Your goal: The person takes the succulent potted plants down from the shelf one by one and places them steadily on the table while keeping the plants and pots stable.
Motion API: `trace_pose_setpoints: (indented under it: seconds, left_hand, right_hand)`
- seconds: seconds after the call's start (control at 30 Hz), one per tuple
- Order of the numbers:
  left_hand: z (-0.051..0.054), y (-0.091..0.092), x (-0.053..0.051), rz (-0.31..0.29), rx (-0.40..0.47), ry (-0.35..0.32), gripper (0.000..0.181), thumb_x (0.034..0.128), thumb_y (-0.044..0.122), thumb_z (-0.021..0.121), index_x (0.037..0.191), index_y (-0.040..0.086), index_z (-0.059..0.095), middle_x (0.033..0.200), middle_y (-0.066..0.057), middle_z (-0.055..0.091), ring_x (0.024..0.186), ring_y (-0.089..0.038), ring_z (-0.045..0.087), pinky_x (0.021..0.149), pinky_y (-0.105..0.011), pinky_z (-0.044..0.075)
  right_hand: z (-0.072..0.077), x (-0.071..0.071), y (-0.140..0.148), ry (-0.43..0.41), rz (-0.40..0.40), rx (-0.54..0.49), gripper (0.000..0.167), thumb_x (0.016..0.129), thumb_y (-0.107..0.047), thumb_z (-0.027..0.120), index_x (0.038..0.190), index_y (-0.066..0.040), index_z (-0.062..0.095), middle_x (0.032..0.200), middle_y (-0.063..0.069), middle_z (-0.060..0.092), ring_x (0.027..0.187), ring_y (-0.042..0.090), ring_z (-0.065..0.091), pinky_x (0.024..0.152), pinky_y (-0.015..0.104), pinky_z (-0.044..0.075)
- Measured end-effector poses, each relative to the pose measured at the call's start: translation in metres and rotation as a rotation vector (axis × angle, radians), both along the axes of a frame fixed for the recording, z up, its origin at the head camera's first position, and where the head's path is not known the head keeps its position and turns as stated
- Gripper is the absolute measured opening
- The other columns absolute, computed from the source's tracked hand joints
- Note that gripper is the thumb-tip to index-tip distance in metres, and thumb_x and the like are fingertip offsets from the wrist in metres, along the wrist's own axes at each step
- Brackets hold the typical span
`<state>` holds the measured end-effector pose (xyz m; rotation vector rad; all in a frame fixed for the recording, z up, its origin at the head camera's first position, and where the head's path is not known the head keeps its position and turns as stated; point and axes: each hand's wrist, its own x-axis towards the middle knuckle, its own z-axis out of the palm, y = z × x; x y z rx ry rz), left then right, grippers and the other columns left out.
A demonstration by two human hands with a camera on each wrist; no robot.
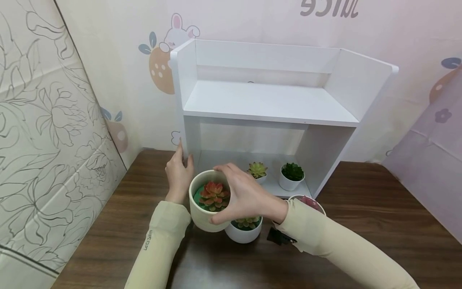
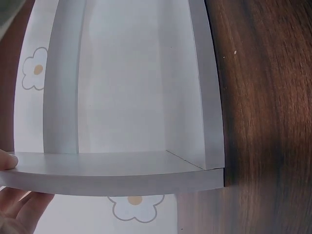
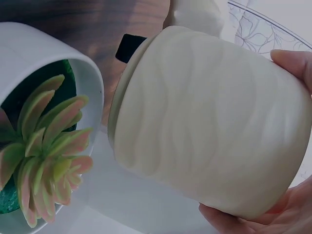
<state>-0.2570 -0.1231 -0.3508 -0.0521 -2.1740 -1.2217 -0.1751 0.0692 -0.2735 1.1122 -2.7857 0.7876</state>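
My right hand (image 1: 245, 194) grips the rim of a cream pot (image 1: 207, 220) that holds a red succulent (image 1: 214, 196). In the right wrist view the cream pot (image 3: 209, 122) shows its wavy side, with fingertips (image 3: 292, 63) on it. My left hand (image 1: 178, 172) holds the left side panel of the white shelf (image 1: 267, 100); in the left wrist view the thumb (image 2: 7, 161) lies on one face of the panel (image 2: 112, 183) and the fingers are on the other. A white pot (image 1: 244, 235) with a green succulent stands just right of the cream pot.
On the lower shelf stand a small pot with a yellow-green succulent (image 1: 257, 170) and a white pot (image 1: 289, 184) with a dark green plant. A pot with a reddish plant (image 1: 311, 202) is partly behind my right forearm. A black object (image 1: 278, 237) lies on the brown table (image 1: 361, 224).
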Motion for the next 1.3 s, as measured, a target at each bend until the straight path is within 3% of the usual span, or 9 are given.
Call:
trace_pose_setpoints:
  seconds: [1.0, 1.3]
  left_hand:
    - [-0.001, 0.001, 0.0, 0.029, -0.017, 0.018, 0.051, 0.0941, 0.01, 0.057, 0.143, 0.006, 0.044, 0.127, -0.023, 0.06, 0.109, -0.038, 0.063, 0.084, -0.049, 0.054]
    - [-0.001, 0.001, -0.001, 0.012, -0.013, 0.013, 0.05, 0.0949, 0.009, 0.055, 0.143, 0.006, 0.043, 0.128, -0.023, 0.06, 0.112, -0.037, 0.062, 0.086, -0.047, 0.054]
  right_hand:
    - [-0.006, 0.035, 0.013, 0.005, 0.112, -0.044, 0.094, 0.056, -0.047, 0.083, 0.135, -0.012, 0.046, 0.12, -0.004, 0.052, 0.101, 0.006, 0.053, 0.087, 0.029, 0.049]
    - [-0.01, 0.047, 0.016, -0.047, 0.136, -0.045, 0.097, 0.055, -0.044, 0.084, 0.137, -0.012, 0.042, 0.121, -0.007, 0.05, 0.101, 0.004, 0.052, 0.089, 0.025, 0.048]
